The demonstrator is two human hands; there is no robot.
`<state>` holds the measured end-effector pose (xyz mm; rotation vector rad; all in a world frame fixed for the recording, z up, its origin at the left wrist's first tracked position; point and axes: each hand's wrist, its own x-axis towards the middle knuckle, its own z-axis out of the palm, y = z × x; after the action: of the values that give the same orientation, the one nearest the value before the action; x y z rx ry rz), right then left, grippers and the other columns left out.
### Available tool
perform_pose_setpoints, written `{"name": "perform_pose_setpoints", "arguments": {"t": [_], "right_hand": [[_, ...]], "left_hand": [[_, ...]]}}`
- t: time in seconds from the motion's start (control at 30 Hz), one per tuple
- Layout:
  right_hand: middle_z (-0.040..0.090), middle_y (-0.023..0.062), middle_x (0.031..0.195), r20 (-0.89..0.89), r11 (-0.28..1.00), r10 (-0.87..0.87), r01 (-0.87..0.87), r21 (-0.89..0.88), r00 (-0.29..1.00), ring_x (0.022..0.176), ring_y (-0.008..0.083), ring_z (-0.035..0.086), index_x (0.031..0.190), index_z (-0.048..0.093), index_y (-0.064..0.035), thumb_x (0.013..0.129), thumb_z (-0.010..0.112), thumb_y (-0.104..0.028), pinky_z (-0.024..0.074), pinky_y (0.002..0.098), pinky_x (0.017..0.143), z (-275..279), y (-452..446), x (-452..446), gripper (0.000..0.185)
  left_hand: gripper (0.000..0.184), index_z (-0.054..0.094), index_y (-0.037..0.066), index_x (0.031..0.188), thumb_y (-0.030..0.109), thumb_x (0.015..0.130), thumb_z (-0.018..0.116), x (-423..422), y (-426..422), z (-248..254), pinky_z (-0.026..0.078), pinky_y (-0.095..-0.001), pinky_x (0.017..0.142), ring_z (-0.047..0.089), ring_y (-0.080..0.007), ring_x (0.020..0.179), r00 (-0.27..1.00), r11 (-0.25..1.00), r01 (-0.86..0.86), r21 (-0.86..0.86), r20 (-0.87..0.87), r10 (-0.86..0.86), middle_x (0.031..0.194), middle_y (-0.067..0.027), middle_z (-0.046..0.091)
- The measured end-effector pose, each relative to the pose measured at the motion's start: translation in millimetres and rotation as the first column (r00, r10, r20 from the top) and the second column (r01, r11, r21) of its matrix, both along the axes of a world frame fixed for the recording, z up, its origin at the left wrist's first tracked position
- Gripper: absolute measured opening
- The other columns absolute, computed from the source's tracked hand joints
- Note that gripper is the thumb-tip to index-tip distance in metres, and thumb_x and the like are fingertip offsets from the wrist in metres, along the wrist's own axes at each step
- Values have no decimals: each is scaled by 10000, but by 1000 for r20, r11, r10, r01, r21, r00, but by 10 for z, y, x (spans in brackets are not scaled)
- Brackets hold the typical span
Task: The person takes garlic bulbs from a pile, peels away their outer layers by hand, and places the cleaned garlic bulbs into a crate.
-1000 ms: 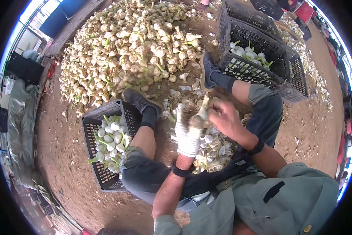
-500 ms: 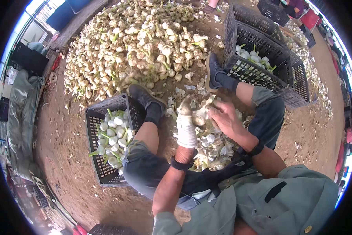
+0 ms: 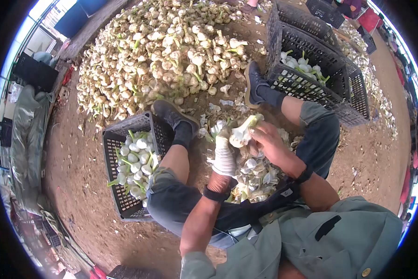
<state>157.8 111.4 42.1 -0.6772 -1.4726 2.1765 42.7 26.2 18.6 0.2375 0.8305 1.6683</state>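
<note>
A garlic bulb (image 3: 239, 135) with a green-white stem is held up between my hands, over the gap between my legs. My left hand (image 3: 223, 148), in a white glove, is closed around the bulb from the left. From the right, the bare fingers of my right hand (image 3: 270, 143) pinch at the bulb's side near its stem; the fingertips are partly hidden. Below my hands lies a heap of papery garlic skins (image 3: 255, 179). Beside my left leg, a black crate (image 3: 125, 211) holds cleaned white garlic bulbs (image 3: 135, 160) with green stems.
A large pile of unpeeled garlic (image 3: 157, 56) covers the ground ahead. At the right, beyond my right foot, stand black crates (image 3: 306, 90), one with several cleaned bulbs (image 3: 304, 67). A person's foot (image 3: 249, 8) shows at the far edge. Green sheeting (image 3: 27, 149) lies along the left.
The garlic bulb has tilted and come up a little, showing a whiter surface with its stem to the upper right. My left hand has turned; my right fingers have shifted along the bulb.
</note>
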Motion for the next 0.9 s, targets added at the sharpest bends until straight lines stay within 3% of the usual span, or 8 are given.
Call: {"name": "perform_pose_setpoints", "arguments": {"t": [0.17, 0.27, 0.3, 0.4, 0.5, 0.63, 0.73, 0.9], "right_hand": [[602, 28, 725, 187, 979, -96, 58, 197, 978, 529, 73, 512, 953, 605, 19, 984, 539, -247, 404, 231, 467, -131, 26, 22, 276], [565, 23, 613, 214, 934, -125, 42, 356, 969, 492, 84, 486, 845, 618, 17, 983, 548, -244, 389, 245, 457, -136, 57, 44, 303], [551, 23, 584, 153, 953, -80, 30, 303, 985, 487, 86, 482, 803, 616, 18, 982, 554, -243, 385, 250, 454, -139, 56, 59, 323], [543, 27, 563, 53, 996, -16, 11, 94, 998, 483, 85, 480, 758, 610, 26, 981, 562, -246, 379, 257, 448, -103, 43, 79, 355], [548, 34, 566, 13, 997, -41, 42, -71, 999, 488, 82, 491, 762, 609, 47, 985, 562, -251, 397, 262, 456, -84, 16, 28, 375], [581, 60, 632, 295, 867, -286, 114, 486, 912, 536, 109, 541, 825, 625, 38, 949, 601, -145, 449, 286, 508, -2, -31, 7, 222], [609, 149, 825, -18, 419, -344, 170, 892, 939, 693, 283, 605, 953, 612, -14, 855, 593, -10, 464, 366, 597, -185, -20, -36, 100], [614, 158, 821, 120, 304, -299, -25, 952, 947, 651, 275, 588, 1022, 624, 7, 866, 606, -23, 451, 361, 574, -203, -139, -16, 160]], "left_hand": [[757, 482, 13, 1312, 659, 924, 415, 19, 38, -173, 381, -202, 382, 542, -84, 483, 942, 998, -27, -58, -336, 6, 747, -56, 649], [799, 447, 20, 1352, 678, 899, 438, 170, 98, -317, 388, -202, 403, 578, -105, 557, 633, 934, -346, 89, -712, 303, 855, -98, 651], [799, 447, 20, 1352, 678, 899, 438, 128, 52, -237, 388, -202, 403, 578, -105, 557, 633, 935, -345, 86, -714, 299, 855, -98, 651], [691, 618, 22, 1060, 663, 905, 410, -31, -88, -65, 388, -250, 371, 543, -148, 460, 986, 992, 103, 72, 124, -112, 686, -84, 635], [676, 642, 39, 905, 667, 911, 391, -12, -3, -174, 372, -252, 352, 525, -149, 428, 998, 998, 28, -50, 50, -25, 607, -69, 603], [568, 580, -10, 1151, 505, 913, 595, 0, 14, -329, 502, -222, 564, 601, -106, 647, 915, 974, -183, -134, -385, 119, 881, -48, 656], [476, 525, 4, 1248, 273, 896, 699, 139, 11, -297, 483, -258, 832, 571, -111, 965, 808, 974, -221, 52, -550, 213, 1103, -42, 608], [270, 630, 65, 1062, 306, 943, 607, 13, 123, -442, 495, -232, 670, 584, -82, 743, 937, 961, -261, -89, -265, 230, 884, -2, 641]]}}
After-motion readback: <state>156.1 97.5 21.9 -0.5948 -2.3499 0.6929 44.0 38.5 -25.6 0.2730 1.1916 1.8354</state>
